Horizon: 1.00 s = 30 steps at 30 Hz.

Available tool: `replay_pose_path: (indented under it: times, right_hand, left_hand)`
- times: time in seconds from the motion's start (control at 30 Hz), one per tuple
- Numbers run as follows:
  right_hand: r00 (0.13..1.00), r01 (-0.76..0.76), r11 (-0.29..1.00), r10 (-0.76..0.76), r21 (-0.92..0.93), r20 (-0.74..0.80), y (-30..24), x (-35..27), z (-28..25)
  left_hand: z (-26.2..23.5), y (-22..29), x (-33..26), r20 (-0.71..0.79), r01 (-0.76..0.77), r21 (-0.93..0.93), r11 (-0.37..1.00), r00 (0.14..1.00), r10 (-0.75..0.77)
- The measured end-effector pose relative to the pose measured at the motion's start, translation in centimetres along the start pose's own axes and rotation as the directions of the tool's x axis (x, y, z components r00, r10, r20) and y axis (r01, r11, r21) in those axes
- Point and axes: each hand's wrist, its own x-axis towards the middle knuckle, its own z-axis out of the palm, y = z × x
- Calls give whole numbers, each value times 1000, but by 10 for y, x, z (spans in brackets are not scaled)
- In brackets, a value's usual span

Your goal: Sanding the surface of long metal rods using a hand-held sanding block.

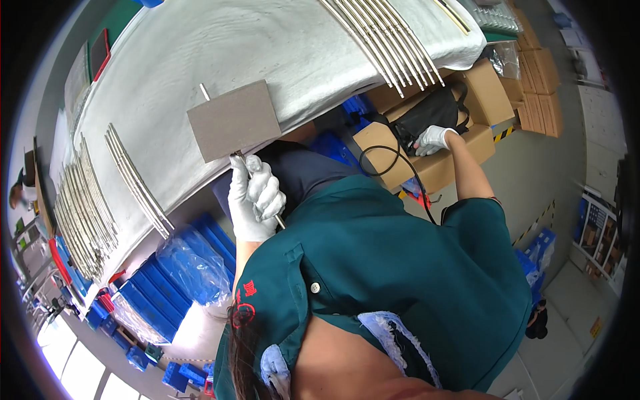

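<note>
My left hand [257, 197], in a white glove, is closed around a thin metal rod [283, 223]. The rod's lower end sticks out below the fist. A flat grey-brown rectangular sheet [235, 120] lies over the rod just beyond my fingers, at the table's near edge. Past the sheet's far side a short rod end [205, 92] shows; the stretch between is hidden. Off to the right, my gloved right hand [435, 141] has its fingers curled beside a black bag [430, 117] in an open cardboard box [481, 143]. What those fingers hold, if anything, cannot be made out.
White cloth covers the table [173, 53]. Several metal rods [383, 40] lie at its right, reaching over the edge. More rods [137, 180] and a larger bundle [83, 207] lie on the left. Blue bins [157, 293] stand below. A black cable [417, 175] loops near my right arm.
</note>
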Motion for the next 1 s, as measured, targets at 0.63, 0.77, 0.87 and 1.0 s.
replay_pose_path:
  times: [0.63, 0.77, 0.87, 1.0]
  right_hand:
    - [257, 915, 102, -893, -390, 370, -203, -254, 113]
    - [-43, 344, -256, -965, -903, 257, -276, -221, 152]
    - [-5, 277, -190, -981, -942, 196, -288, -203, 154]
    - [-146, 395, -41, -989, -918, -19, -279, -193, 134]
  left_hand:
    - [-12, -4, 3, 77, 78, -53, 996, 994, -73]
    - [-13, -7, 7, 140, 50, -41, 998, 989, -44]
    - [-16, -5, 2, 91, 7, -29, 1000, 996, -4]
    - [-23, -6, -1, 167, -28, -49, 998, 985, 35]
